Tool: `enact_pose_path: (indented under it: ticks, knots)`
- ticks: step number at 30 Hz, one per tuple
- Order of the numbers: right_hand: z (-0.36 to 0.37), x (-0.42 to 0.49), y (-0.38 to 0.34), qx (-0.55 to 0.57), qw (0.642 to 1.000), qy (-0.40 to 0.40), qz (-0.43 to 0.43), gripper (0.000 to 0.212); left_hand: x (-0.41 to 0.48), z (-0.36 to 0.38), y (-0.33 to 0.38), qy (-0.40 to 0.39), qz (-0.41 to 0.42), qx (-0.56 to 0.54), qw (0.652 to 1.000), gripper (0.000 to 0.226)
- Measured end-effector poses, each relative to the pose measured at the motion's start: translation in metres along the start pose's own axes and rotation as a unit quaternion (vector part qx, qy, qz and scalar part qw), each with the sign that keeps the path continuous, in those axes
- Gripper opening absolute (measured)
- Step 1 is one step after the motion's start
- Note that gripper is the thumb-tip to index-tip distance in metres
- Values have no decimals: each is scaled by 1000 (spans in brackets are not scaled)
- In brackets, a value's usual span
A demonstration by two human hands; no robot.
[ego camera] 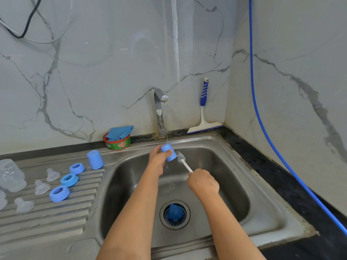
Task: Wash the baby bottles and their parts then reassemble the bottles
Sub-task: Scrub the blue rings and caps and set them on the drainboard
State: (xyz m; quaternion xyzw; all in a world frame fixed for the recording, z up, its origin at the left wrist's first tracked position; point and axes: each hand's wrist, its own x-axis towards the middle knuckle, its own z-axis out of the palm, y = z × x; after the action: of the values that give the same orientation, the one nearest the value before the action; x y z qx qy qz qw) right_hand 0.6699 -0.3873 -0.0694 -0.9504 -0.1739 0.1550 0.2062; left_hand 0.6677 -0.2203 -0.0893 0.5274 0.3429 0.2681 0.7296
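Observation:
My left hand (159, 158) grips a blue bottle cap (169, 152) under the running tap (160, 111), over the steel sink (262, 186). My right hand (203, 182) holds the white handle of a small bottle brush (181, 158), whose bristles sit just beside the cap's open end. On the draining board (56, 222) to the left stand a second blue cap (95, 159), three blue collar rings (69, 180), three clear teats (41, 187) and a clear bottle (11, 175) at the far left edge.
A green soap tub with a blue cloth (118, 140) stands behind the sink. A blue-handled squeegee (203, 109) leans in the corner. A blue hose (266, 128) runs down the right wall. A blue strainer (175, 214) covers the drain.

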Motion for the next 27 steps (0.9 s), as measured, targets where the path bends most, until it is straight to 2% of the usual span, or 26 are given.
enact_pose_path:
  ticks: [3,7,9,18,23,27]
  knots:
    - [0,-1,-1,-11,1000,0,0,32,-4,-6,0,-13,-69,-103,992,26]
    - [0,0,0,-23,1000,-6,-2,32,-5,-6,6,-1,-130,-247,960,38]
    - [0,1,0,-25,1000,-7,0,33,-4,-2,8,11,-165,-275,947,44]
    - [1,2,-2,-28,1000,1,-6,32,-7,-4,5,2,-212,-343,915,55]
    - [1,4,-2,-24,1000,-2,-2,32,-7,-5,6,-3,-215,-300,929,58]
    - [2,4,-2,-25,1000,-15,-2,32,-13,-2,12,-1,-151,-231,961,38]
